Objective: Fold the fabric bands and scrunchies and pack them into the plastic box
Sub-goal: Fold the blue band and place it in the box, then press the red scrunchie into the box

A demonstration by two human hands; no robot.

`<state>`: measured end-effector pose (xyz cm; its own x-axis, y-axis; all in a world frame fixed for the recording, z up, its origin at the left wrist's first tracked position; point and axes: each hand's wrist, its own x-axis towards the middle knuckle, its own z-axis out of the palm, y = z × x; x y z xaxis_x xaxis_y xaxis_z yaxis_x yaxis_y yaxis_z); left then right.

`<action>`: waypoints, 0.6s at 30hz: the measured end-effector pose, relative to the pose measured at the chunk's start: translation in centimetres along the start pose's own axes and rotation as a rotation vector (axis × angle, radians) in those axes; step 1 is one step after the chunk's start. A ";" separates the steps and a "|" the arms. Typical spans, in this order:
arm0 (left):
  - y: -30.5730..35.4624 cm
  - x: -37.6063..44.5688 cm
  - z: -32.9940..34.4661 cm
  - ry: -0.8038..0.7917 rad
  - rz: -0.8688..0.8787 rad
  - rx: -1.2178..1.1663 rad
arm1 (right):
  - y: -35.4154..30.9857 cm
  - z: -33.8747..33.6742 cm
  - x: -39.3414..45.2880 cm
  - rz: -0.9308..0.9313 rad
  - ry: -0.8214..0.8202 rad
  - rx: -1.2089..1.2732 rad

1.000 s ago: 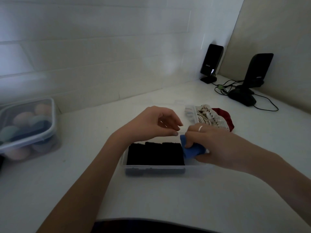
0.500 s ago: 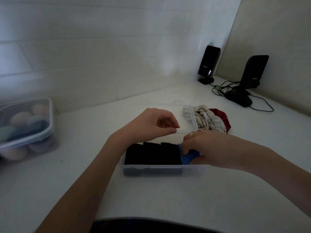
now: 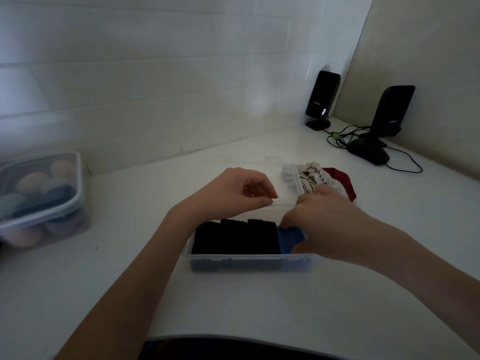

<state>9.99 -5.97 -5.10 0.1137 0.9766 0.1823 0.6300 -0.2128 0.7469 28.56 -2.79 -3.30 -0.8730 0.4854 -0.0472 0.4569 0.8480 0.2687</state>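
Note:
A clear plastic box point(image 3: 249, 263) sits on the white counter in front of me. Three folded black fabric bands point(image 3: 235, 237) stand side by side in its left and middle part. A folded blue band point(image 3: 289, 239) is at the box's right end, and my right hand point(image 3: 324, 219) grips it from above, pressing it down into the box. My left hand point(image 3: 233, 190) hovers just behind the box with fingers curled, pinching the box's open clear lid point(image 3: 285, 201) at its near edge. Behind the box lie a white patterned scrunchie point(image 3: 311, 175) and a red scrunchie point(image 3: 342, 180).
A lidded clear container point(image 3: 39, 198) of coloured sponges stands at the far left. Two black speakers point(image 3: 322, 100) point(image 3: 389, 113), a dark mouse-like base point(image 3: 368, 152) and cables point(image 3: 405, 165) fill the back right corner. A tiled wall rises behind.
My right hand has pushed the blue band lower into the right end of the box. My left hand has stayed near the lid, barely shifting.

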 end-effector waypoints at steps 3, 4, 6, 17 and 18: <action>0.1 0.0 0.0 0.006 0.004 0.011 | 0.0 -0.2 0.4 0.006 -0.058 0.051; 0.2 0.0 0.0 0.009 0.007 0.019 | 0.1 -0.2 0.4 0.005 -0.068 0.058; 0.2 0.1 0.1 0.017 0.017 0.040 | 0.2 0.1 0.4 -0.002 -0.065 0.066; -0.1 -0.1 -0.2 0.005 0.070 0.085 | 6.2 0.7 -0.2 0.310 0.435 0.794; -0.1 -0.1 -0.3 0.008 0.076 0.083 | 7.2 1.4 0.1 0.356 0.480 0.746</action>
<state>9.69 -6.01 -5.00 0.1578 0.9574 0.2420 0.6809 -0.2829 0.6755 32.02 3.61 -2.72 -0.5626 0.7426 0.3632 0.5556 0.6650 -0.4991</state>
